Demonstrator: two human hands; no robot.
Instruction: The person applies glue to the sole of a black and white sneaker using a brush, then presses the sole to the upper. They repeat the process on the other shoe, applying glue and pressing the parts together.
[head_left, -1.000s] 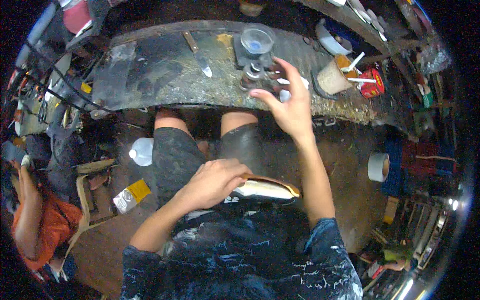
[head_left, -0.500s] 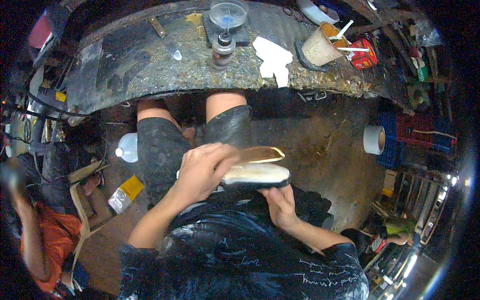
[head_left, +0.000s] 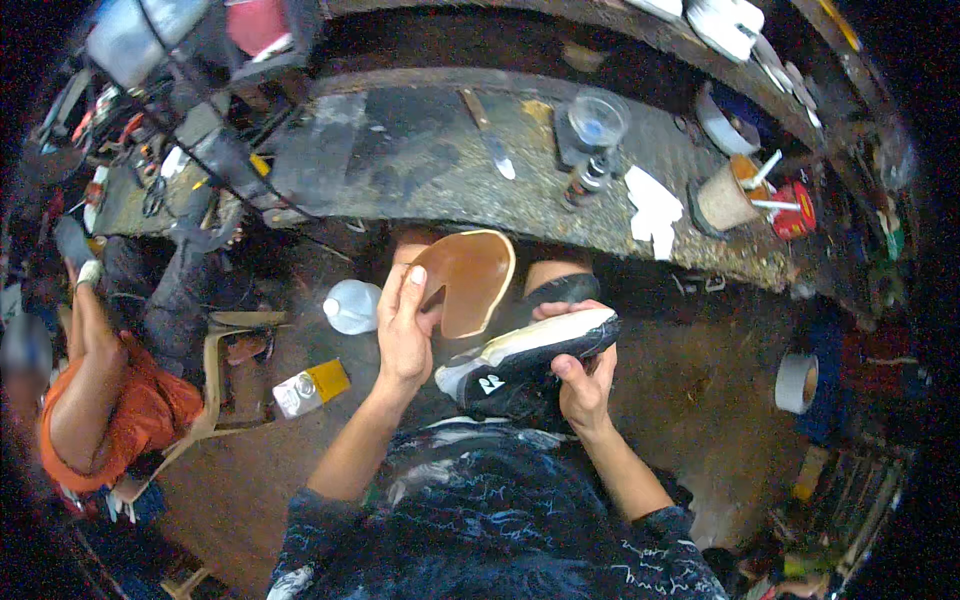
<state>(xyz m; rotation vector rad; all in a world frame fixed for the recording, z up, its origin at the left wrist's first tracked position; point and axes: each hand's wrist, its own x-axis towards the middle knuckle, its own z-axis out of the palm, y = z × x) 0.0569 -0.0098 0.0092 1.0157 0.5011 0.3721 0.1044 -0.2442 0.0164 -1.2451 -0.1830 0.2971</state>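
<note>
In my left hand point(head_left: 405, 335) is a brown shoe sole point(head_left: 468, 285) with a pale edge, pinched between thumb and fingers and curved in its raised position. My right hand point(head_left: 587, 385) grips a black shoe point(head_left: 530, 362) by its right end, thumb on the near side and fingertips over the far side. The shoe lies on its side with its cream underside point(head_left: 545, 337) facing up and away. It slants upward to the right above my lap. Sole and shoe are apart, the sole to the left and farther away.
On the worn workbench point(head_left: 400, 170) are a knife point(head_left: 487, 133), a dark bottle point(head_left: 587, 182), a clear bowl point(head_left: 598, 118), white cut pieces point(head_left: 654, 210) and a tub with brushes point(head_left: 728, 200). A jug point(head_left: 352, 306) and carton point(head_left: 312, 388) stand left; a person in orange point(head_left: 120, 410) sits beyond.
My left hand has drawn the sole away from just above the shoe, out to the left and up. The shoe has tilted, its right end higher. The whole view has shifted.
</note>
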